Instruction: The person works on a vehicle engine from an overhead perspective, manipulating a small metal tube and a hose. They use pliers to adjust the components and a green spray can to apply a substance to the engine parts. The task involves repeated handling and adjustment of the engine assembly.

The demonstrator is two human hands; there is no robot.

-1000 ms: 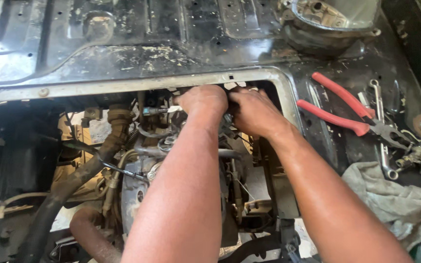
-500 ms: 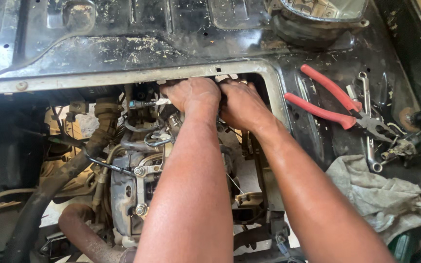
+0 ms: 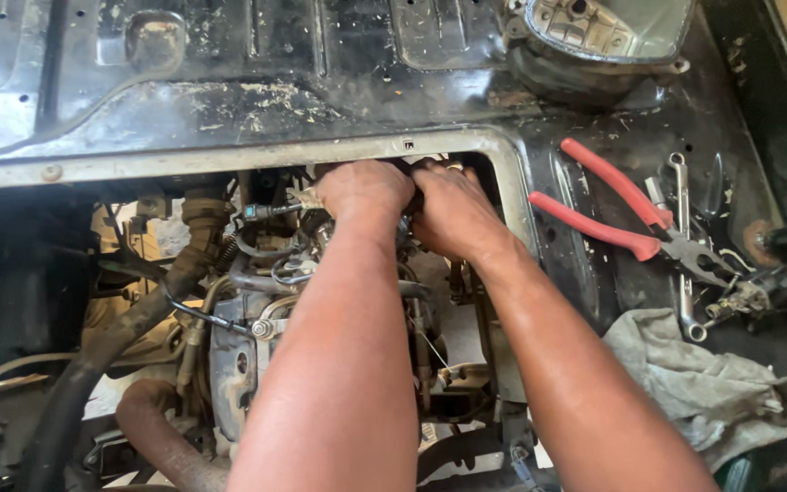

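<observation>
Basically one view, head cam looking down into an open engine bay. Both hands sit at the far edge of the opening, just under the grey metal frame rim. Left hand is curled into a loose fist, knuckles up, pressed against a small fitting on the engine; a short metal stub runs left-right beside it, long axis roughly horizontal. Right hand is closed too, fingers tucked down and away, touching the left hand. Both forearms come in from the near edge, angled far and inward, converging.

What the fingers actually grip is hidden behind the knuckles, possibly a clamp or connector, can't tell. Red-handled pliers lie on the black panel to the right, handles pointing far-left, jaws near-right. Spanner lies under them, running near-far. Grey rag near-right, partly cut off.
</observation>
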